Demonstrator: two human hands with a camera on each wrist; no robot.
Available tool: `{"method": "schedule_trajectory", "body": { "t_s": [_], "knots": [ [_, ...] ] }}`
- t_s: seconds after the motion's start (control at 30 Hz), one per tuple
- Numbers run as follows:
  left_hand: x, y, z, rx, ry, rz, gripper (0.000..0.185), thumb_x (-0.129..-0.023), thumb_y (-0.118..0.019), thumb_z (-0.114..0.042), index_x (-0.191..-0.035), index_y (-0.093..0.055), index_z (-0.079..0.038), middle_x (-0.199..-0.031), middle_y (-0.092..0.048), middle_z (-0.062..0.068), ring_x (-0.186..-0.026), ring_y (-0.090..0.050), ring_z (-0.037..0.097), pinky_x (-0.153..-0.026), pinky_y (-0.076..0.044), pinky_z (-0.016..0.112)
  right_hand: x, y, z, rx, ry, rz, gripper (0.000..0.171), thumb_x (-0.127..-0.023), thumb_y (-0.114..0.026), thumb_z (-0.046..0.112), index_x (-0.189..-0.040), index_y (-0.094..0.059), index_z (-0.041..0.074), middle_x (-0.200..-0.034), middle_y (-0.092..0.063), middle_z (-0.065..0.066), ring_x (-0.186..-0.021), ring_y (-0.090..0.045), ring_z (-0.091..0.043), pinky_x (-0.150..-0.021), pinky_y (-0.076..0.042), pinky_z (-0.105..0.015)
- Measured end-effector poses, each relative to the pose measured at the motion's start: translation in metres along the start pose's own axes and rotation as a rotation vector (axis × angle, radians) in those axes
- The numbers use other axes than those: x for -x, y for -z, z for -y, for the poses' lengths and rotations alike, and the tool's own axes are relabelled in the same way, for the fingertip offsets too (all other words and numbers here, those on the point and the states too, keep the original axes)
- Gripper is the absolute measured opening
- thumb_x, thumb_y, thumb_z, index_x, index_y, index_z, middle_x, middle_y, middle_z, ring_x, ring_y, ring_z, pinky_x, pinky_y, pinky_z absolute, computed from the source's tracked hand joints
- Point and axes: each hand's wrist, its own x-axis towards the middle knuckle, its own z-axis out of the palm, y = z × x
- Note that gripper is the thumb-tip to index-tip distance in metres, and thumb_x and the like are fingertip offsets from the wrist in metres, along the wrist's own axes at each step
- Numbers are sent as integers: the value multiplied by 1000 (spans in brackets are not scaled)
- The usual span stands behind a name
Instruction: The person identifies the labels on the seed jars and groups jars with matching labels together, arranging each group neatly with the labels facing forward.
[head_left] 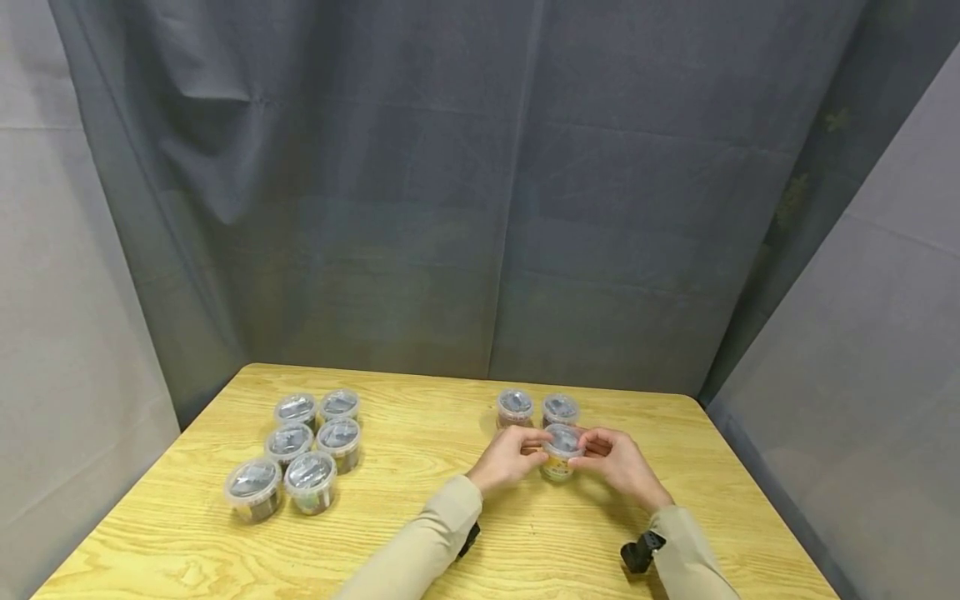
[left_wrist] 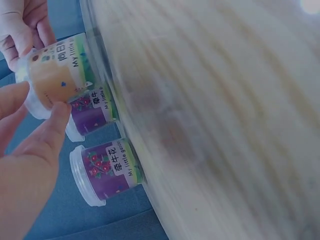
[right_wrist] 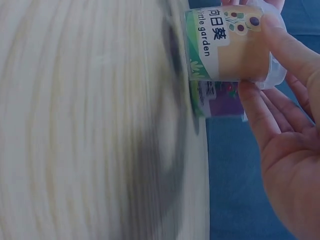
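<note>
Both hands hold one small clear-lidded plastic tub with an orange label reading "My little garden" (head_left: 558, 460), near the table's right half. My left hand (head_left: 510, 458) grips its left side, with thumb and fingertips at the lid's rim and the wall below. From the other side my right hand (head_left: 618, 465) pinches it, thumb and fingers around lid and wall, as the right wrist view shows. Just behind stand two tubs with purple flower labels, a left one (left_wrist: 111, 167) and a right one (left_wrist: 92, 116), which the orange tub partly covers in the left wrist view.
Several similar lidded tubs (head_left: 310, 472) stand upright in a cluster on the left of the wooden table (head_left: 420, 433). A grey curtain (head_left: 375, 208) hangs behind the table's back edge, and pale panels (head_left: 862, 333) rise at either side.
</note>
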Motion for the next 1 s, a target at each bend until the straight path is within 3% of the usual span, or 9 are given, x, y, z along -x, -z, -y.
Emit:
{"method": "schedule_trajectory", "body": {
  "t_s": [0.23, 0.63, 1.0],
  "knots": [
    [-2, -8, -4, -67, 6, 71, 35, -94, -62, -5, -129, -64, -9, -127, -67, 9, -114, -65, 19, -93, -54, 24, 2, 12, -9, 20, 20, 20, 30, -77, -83, 16, -94, -63, 1, -137, -56, -24, -122, -60, -34, -89, -56, -25],
    [-2, -13, -5, -136, -20, 94, 39, -93, -59, 1, -131, -63, -9, -129, -66, 6, -117, -64, 21, -97, -53, 29, 2, 19, -15, 21, 9, 57, 29, -79, -82, 16, -96, -64, 0, -141, -52, -25, -126, -56, -36, -92, -56, -28],
    [-3, -16, -6, -151, -15, 110, 45, -92, -56, 6, -134, -61, -9, -133, -63, 5, -121, -62, 22, -96, -52, 21, 0, 26, -14, 30, 53, 116, 24, -82, -78, 12, -95, -63, -1, -145, -44, -31, -128, -52, -43, -95, -55, -31]
  ]
}}
